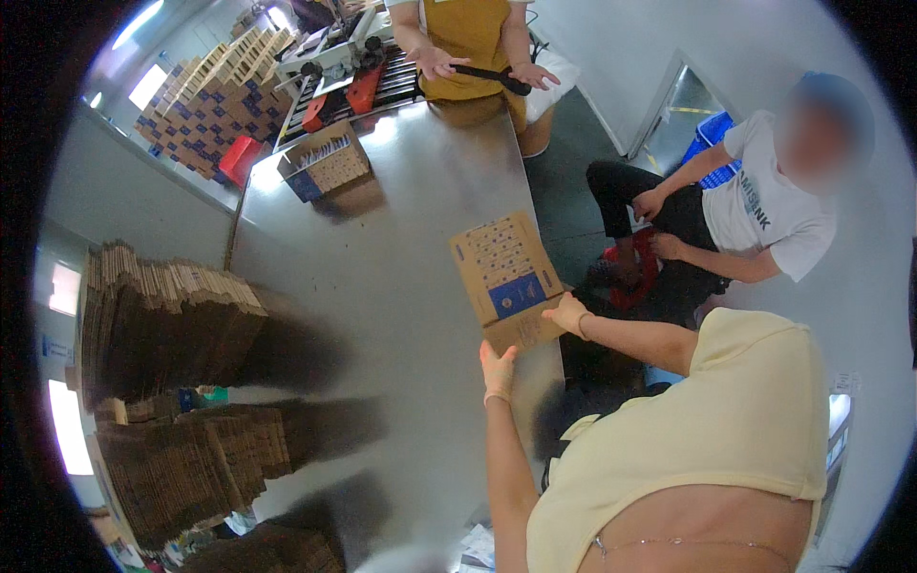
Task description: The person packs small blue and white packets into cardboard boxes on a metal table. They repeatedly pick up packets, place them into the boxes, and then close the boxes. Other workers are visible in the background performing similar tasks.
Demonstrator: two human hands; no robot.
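A brown cardboard carton (508,265), folded flat with a blue printed band and rows of small print, lies over the right edge of the metal table (411,286). My left hand (499,369) grips its near left corner, thumb up along the edge. Closed on the near right side of the same carton is my right hand (569,315). The fingers under the cardboard are partly hidden.
Stacks of flat cartons (172,325) stand along the table's left side. An open box (327,162) with packed items sits near the far end, by a roller conveyor (392,81). One person stands there holding a black strap-like object (492,76); another person (755,191) sits at right.
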